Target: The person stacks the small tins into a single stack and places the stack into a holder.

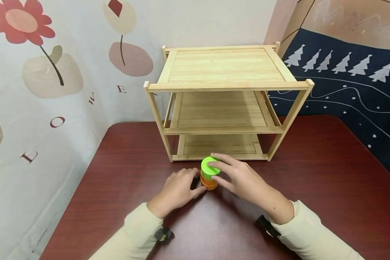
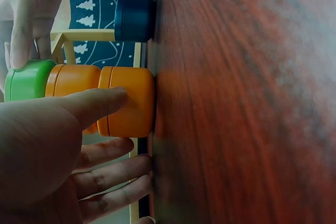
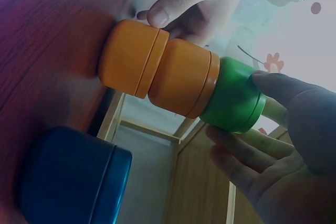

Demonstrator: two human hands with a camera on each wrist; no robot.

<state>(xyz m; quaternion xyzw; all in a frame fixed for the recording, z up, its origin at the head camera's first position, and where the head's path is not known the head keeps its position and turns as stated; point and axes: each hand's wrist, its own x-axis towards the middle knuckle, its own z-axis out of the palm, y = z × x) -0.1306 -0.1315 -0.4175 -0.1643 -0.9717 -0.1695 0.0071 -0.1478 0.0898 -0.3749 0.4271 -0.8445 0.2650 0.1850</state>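
Note:
Three small round jars stand stacked on the table: a bottom orange jar (image 3: 133, 57), a middle orange jar (image 3: 182, 77) and a green jar (image 1: 210, 168) with a flat top. My right hand (image 1: 243, 178) holds the green jar, thumb on one side and fingers on the other. Low on the left side of the stack is my left hand (image 1: 179, 188), its thumb at the bottom orange jar and its other fingers nearly straight. The jars lean slightly against each other's line in the right wrist view. A dark blue jar (image 3: 73, 177) stands beside the stack, hidden in the head view.
Behind the stack stands a three-level wooden shelf (image 1: 227, 86), its front lower bar close to the jars. The dark red table (image 1: 126, 155) reaches to patterned cloth (image 1: 94, 43) at the left and back.

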